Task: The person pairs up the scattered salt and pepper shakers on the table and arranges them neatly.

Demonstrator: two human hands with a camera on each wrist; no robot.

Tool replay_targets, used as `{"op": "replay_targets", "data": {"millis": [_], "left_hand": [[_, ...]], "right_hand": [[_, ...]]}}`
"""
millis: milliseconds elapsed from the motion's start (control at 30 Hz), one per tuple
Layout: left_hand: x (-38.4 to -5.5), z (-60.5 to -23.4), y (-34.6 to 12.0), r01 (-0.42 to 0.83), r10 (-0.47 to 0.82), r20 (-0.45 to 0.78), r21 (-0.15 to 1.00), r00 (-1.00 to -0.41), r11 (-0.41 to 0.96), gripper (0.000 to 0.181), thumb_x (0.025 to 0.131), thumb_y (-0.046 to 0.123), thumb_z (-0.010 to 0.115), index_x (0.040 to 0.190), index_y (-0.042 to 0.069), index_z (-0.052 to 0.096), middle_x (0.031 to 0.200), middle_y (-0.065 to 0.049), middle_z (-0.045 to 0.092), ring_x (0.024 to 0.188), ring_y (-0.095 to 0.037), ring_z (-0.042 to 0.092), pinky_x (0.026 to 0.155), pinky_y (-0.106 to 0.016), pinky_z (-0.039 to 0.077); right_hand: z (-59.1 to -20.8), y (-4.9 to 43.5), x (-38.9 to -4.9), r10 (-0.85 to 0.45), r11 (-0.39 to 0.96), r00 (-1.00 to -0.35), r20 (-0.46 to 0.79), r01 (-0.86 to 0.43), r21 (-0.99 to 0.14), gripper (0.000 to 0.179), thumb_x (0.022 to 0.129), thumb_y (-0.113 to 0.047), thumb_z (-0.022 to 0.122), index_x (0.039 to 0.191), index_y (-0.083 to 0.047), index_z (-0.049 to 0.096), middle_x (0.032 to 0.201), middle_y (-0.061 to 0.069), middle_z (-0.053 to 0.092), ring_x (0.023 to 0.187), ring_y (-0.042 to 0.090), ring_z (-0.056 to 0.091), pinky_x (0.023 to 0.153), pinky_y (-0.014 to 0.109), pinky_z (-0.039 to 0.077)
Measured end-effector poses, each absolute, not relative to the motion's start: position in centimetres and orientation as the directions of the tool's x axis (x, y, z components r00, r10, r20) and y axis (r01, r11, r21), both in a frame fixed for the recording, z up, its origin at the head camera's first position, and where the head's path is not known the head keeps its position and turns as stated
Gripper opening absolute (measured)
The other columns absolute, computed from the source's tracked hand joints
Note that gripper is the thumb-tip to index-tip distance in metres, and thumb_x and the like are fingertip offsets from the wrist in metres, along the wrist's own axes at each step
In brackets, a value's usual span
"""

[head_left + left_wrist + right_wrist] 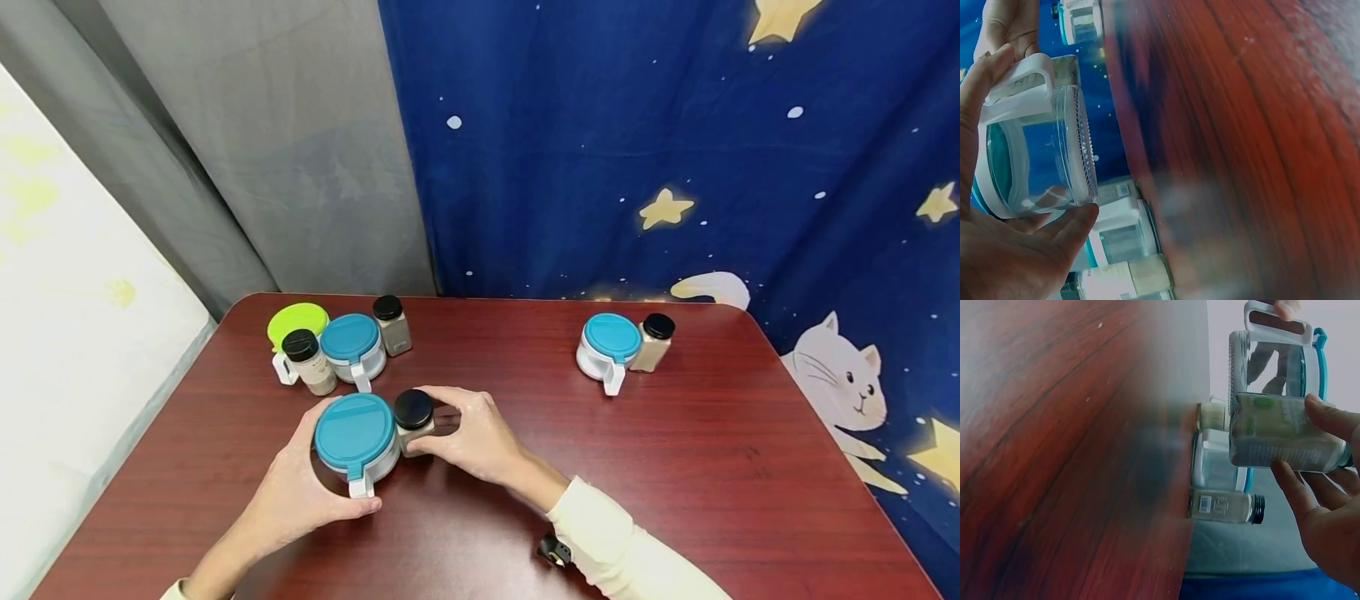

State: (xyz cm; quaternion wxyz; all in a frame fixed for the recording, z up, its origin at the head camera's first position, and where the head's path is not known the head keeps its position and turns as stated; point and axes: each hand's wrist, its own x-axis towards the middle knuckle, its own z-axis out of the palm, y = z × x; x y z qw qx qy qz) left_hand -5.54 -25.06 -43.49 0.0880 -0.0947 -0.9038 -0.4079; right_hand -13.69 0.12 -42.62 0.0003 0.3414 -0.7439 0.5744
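Note:
My left hand (296, 492) grips a clear jar with a blue lid and a white handle (355, 433), fingers on its far side and thumb by the handle. In my right hand (480, 437) is a square spice bottle with a black cap (414, 417), pinched between thumb and fingers. The bottle stands upright right beside the jar's right side. In the right wrist view, a label shows on the bottle (1279, 431), which partly covers the jar. The left wrist view shows the jar's clear wall (1041, 162) and ridged base, held close over the table.
Behind my hands on the table (517, 517) stand a green-lidded jar (297, 321), a white-labelled shaker (311, 362), another blue-lidded jar (351, 346) and a black-capped bottle (392, 325). A blue-lidded jar (611, 342) and black-capped bottle (652, 342) stand back right, before the curtain (570, 167).

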Motion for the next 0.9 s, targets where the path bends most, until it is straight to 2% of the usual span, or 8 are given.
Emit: {"op": "replay_targets", "data": {"millis": [167,333,633,767,900], "left_hand": [[-5.8,-43.5,-24.3,0.254,0.090,0.259,0.716,-0.962,0.650,0.126,0.055,0.037,0.103,0.156,0.019,0.030,0.141,0.002,0.052,0.121,-0.019,0.053,0.094,-0.057,0.047],[-6.0,-43.5,-23.3,0.257,0.103,0.250,0.732,-0.963,0.631,0.125,0.055,0.037,0.103,0.155,0.017,0.030,0.141,0.000,0.051,0.121,-0.023,0.054,0.094,-0.059,0.047],[-6.4,-43.8,-21.3,0.276,0.133,0.246,0.753,-0.960,0.597,0.124,0.054,0.037,0.103,0.154,0.022,0.032,0.139,0.006,0.053,0.120,-0.016,0.056,0.095,-0.055,0.048],[-6.7,-43.9,-20.3,0.275,0.143,0.237,0.756,-0.961,0.595,0.122,0.053,0.037,0.103,0.152,0.023,0.033,0.139,0.006,0.053,0.120,-0.017,0.056,0.096,-0.055,0.047],[-7.1,-44.0,-19.5,0.260,0.130,0.229,0.753,-0.965,0.605,0.122,0.052,0.038,0.103,0.151,0.022,0.034,0.139,0.005,0.052,0.120,-0.018,0.057,0.096,-0.054,0.047]], "right_hand": [[-42.6,1.1,-13.8,-0.505,0.071,-0.748,0.431,-0.533,-0.843,0.061,0.073,-0.006,0.093,0.129,-0.004,0.068,0.117,0.007,0.072,0.094,0.013,0.072,0.080,0.032,0.058],[-42.6,2.4,-13.9,-0.516,0.064,-0.741,0.429,-0.533,-0.843,0.061,0.073,-0.005,0.092,0.129,-0.004,0.068,0.117,0.007,0.071,0.095,0.014,0.072,0.080,0.030,0.057],[-42.8,4.6,-13.9,-0.526,0.061,-0.761,0.380,-0.480,-0.875,0.060,0.075,-0.004,0.091,0.130,-0.003,0.067,0.117,0.008,0.071,0.094,0.022,0.073,0.080,0.031,0.057],[-42.8,5.6,-13.9,-0.521,0.079,-0.785,0.336,-0.436,-0.896,0.060,0.076,-0.003,0.090,0.131,-0.005,0.066,0.119,0.008,0.071,0.094,0.021,0.073,0.079,0.031,0.058],[-42.6,6.3,-14.1,-0.529,0.069,-0.782,0.330,-0.428,-0.901,0.059,0.076,-0.001,0.089,0.131,-0.003,0.065,0.118,0.009,0.070,0.093,0.017,0.073,0.078,0.032,0.058]]}}
